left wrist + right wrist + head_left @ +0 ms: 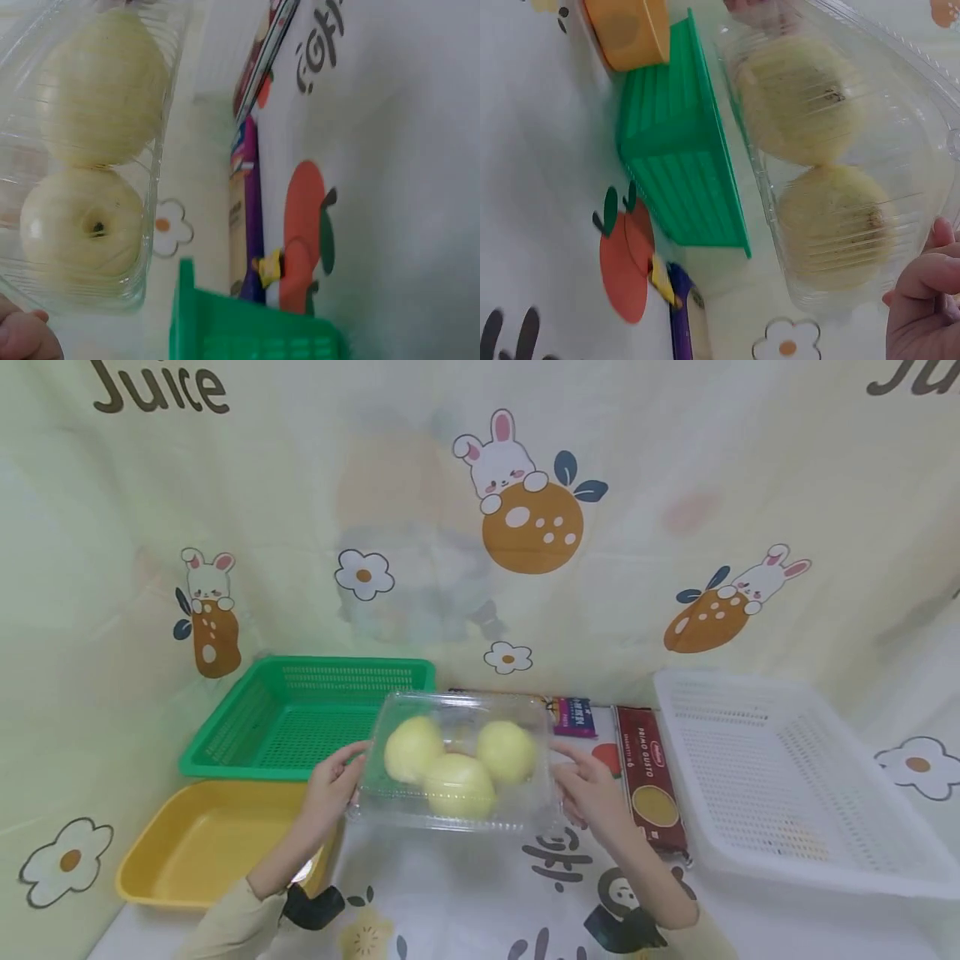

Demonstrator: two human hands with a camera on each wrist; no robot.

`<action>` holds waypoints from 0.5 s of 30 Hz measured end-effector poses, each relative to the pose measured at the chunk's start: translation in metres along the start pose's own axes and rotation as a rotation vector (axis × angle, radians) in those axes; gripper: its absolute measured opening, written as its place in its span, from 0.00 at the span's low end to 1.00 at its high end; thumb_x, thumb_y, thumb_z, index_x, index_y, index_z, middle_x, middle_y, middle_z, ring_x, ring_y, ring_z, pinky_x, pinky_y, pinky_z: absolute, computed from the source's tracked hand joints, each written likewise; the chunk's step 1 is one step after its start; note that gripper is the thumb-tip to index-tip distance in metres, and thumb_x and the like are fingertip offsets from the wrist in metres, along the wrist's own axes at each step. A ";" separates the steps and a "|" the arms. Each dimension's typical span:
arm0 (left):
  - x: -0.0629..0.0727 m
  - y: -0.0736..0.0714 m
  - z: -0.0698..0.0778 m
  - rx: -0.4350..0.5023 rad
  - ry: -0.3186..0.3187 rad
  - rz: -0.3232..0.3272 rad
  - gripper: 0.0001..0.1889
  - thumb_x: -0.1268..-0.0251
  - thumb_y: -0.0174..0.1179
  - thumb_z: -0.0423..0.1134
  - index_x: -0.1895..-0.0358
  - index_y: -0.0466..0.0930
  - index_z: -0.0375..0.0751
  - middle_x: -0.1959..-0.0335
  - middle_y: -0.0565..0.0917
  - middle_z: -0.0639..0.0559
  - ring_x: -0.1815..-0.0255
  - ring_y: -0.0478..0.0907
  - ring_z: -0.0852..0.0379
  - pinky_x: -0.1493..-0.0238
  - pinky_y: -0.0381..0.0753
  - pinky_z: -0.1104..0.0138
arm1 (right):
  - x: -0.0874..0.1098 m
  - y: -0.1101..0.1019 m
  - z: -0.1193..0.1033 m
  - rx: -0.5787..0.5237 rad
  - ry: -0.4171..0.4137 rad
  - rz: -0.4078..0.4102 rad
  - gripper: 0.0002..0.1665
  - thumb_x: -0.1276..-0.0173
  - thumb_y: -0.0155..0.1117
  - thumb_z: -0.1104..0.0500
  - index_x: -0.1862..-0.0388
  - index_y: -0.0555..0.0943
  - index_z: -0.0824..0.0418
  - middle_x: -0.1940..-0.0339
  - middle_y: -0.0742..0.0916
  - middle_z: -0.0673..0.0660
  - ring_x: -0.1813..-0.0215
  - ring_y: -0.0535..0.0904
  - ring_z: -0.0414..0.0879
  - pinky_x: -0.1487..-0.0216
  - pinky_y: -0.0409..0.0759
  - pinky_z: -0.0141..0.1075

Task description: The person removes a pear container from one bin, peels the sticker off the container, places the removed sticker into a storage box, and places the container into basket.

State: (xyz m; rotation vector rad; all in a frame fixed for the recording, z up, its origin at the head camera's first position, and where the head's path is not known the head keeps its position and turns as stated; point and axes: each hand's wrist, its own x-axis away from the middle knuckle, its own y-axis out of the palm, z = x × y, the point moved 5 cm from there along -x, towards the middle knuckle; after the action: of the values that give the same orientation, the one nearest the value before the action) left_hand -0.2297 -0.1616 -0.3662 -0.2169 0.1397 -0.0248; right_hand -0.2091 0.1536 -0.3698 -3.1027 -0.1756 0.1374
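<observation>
Both hands hold up a clear plastic clamshell box point(525, 810) in the middle of the head view, raised over the table. Three pale yellow pears point(459, 787) lie inside it, seen through the plastic. My left hand point(330, 787) grips the box's left edge, and my right hand point(592, 789) pinches the edge opposite. In the left wrist view, two pears point(82, 229) press close to the box wall, with a bit of the left hand at the lower corner. Curled fingers of the right hand point(926, 300) show beside the box in the right wrist view.
Left of the box are a green basket point(225, 771) and, nearer, a yellow basin point(202, 843). To the right lie a red spaghetti packet point(637, 743) and a large white basket point(757, 760). A purple packet point(576, 717) sits behind the box, before a patterned curtain point(637, 427).
</observation>
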 end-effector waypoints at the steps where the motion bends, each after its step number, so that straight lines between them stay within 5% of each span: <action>1: -0.002 -0.005 0.002 0.012 -0.002 -0.003 0.16 0.33 0.45 0.33 0.45 0.70 0.31 0.92 0.63 0.55 0.93 0.58 0.65 0.91 0.57 0.75 | -0.004 0.004 -0.002 -0.005 0.005 -0.004 0.22 0.33 0.49 0.65 0.39 0.65 0.66 0.87 0.71 0.52 0.91 0.60 0.38 0.91 0.60 0.27; 15: -0.035 -0.060 0.001 0.047 0.001 -0.106 0.23 0.30 0.43 0.43 0.39 0.63 0.30 0.91 0.61 0.58 0.91 0.56 0.64 0.88 0.58 0.71 | -0.050 0.050 -0.014 -0.060 -0.024 -0.089 0.25 0.34 0.46 0.69 0.38 0.61 0.73 0.85 0.74 0.54 0.90 0.61 0.38 0.89 0.61 0.27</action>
State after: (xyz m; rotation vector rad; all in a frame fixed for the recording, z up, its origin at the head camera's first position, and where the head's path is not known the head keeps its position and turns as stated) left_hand -0.2649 -0.2182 -0.3479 -0.1772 0.1287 -0.1333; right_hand -0.2515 0.0979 -0.3530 -3.1473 -0.3242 0.1694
